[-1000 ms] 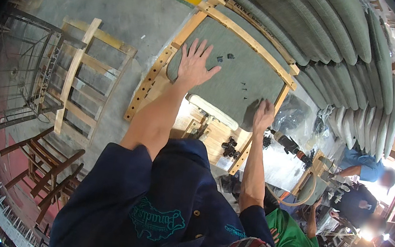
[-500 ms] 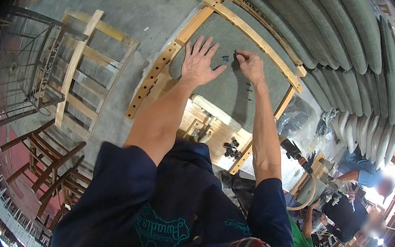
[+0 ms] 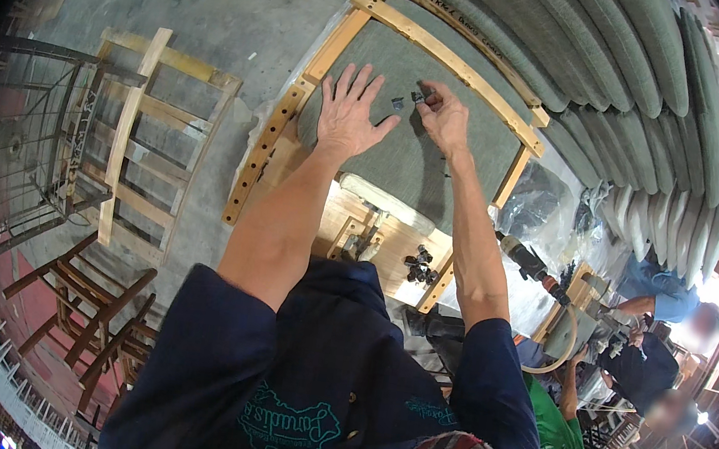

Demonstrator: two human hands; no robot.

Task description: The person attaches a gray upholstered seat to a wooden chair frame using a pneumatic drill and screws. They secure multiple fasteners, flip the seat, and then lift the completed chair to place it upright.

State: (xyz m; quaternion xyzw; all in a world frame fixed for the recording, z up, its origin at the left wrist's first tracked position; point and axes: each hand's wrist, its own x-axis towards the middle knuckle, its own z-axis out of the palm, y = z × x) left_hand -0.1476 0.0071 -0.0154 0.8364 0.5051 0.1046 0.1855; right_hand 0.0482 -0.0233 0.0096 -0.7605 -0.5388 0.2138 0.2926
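Note:
A grey-green upholstered panel [image 3: 377, 150] lies inside a wooden frame [image 3: 452, 56] in front of me. My left hand [image 3: 350, 120] rests flat on the panel with its fingers spread. To its right, my right hand [image 3: 445, 120] pinches a small dark fitting [image 3: 418, 98] between thumb and fingers, at the panel's surface. A second small dark piece [image 3: 398, 103] lies on the fabric between my two hands. My right forearm partly hides the small dark bits lying below the right hand.
Small black parts [image 3: 420, 266] are heaped at the near side, beside a toggle clamp [image 3: 366, 245]. A power tool with a hose [image 3: 524, 258] lies to the right. Grey cushions [image 3: 570, 44] are stacked at the far right. A wooden pallet [image 3: 171, 116] is left; co-workers [image 3: 645, 349] are at right.
My right hand has turned, and the dark fitting in its fingers shows more plainly. The left hand stays spread on the panel. The whole view has shifted slightly.

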